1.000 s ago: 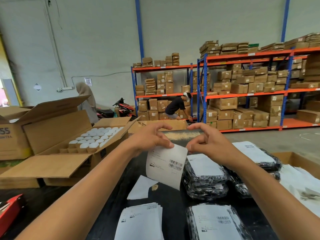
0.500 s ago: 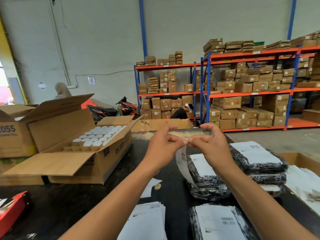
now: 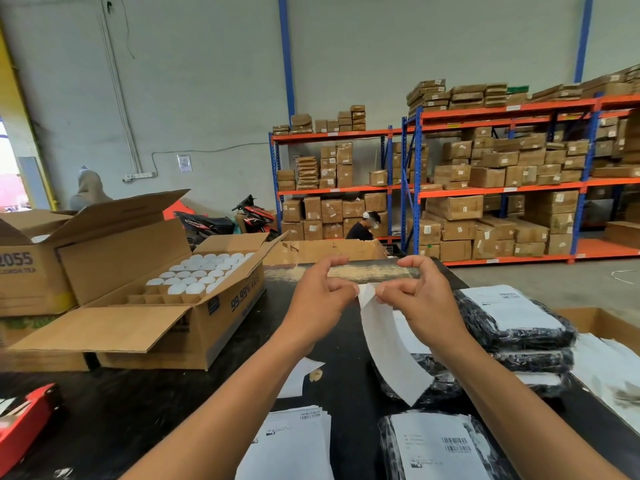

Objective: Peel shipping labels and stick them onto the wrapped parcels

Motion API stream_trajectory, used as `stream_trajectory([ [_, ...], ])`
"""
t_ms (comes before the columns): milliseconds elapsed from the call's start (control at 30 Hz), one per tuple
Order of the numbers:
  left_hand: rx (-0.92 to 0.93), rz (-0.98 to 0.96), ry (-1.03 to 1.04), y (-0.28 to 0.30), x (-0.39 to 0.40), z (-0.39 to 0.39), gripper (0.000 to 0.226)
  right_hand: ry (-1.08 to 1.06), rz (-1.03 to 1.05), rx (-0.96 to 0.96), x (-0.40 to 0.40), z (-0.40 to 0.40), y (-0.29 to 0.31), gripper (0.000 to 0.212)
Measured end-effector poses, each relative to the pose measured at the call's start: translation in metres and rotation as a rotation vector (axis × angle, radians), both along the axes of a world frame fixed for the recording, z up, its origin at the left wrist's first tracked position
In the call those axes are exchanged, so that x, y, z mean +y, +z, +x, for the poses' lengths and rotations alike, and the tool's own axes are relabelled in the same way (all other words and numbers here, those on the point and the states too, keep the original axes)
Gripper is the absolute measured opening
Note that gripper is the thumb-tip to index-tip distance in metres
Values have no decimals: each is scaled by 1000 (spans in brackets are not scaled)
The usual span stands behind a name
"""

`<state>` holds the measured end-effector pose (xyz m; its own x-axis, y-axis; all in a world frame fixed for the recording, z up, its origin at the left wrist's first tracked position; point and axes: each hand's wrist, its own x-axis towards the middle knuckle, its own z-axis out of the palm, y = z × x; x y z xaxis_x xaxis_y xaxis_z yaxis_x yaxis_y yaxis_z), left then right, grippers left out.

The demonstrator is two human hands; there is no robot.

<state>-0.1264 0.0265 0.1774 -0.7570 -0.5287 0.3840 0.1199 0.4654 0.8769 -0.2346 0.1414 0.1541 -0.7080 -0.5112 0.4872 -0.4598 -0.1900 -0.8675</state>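
My left hand [image 3: 322, 299] and my right hand [image 3: 420, 299] are raised over the black table and both pinch the top corner of a white shipping label [image 3: 391, 348]. The label hangs down with its blank side toward me, curling to the right. Below it lies a stack of printed labels [image 3: 291, 445]. A black wrapped parcel with a label on it [image 3: 440, 448] sits at the near edge. Behind my right wrist is another labelled parcel [image 3: 412, 341], partly hidden. A pile of black parcels [image 3: 516, 327] stands at the right, its top one labelled.
An open carton of white-capped containers [image 3: 194, 282] stands on the left of the black table [image 3: 138, 410]. A red object [image 3: 24, 420] lies at the near left edge. A loose white sheet [image 3: 298, 375] lies mid-table. A box of papers [image 3: 613, 368] sits right. Two people and orange racking are beyond.
The label has turned from its printed face to its blank side and hangs lower. My fingertips have come together at its top corner and a corner is folding apart there.
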Motion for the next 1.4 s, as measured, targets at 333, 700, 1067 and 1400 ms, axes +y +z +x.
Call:
stream_trajectory([
  [333,16,95,-18,0,8,-12,55,29,6,51,1,-10,2,42],
  [700,74,172,177,-3,22,-39,48,15,8,-26,28,-53,-16,31],
  [1067,80,265,350,-10,5,-42,43,68,6,-151,-11,-59,-19,32],
  [1400,209,774,614,-23,-119,-2,34,-212,137,-241,-49,-88,-30,37],
])
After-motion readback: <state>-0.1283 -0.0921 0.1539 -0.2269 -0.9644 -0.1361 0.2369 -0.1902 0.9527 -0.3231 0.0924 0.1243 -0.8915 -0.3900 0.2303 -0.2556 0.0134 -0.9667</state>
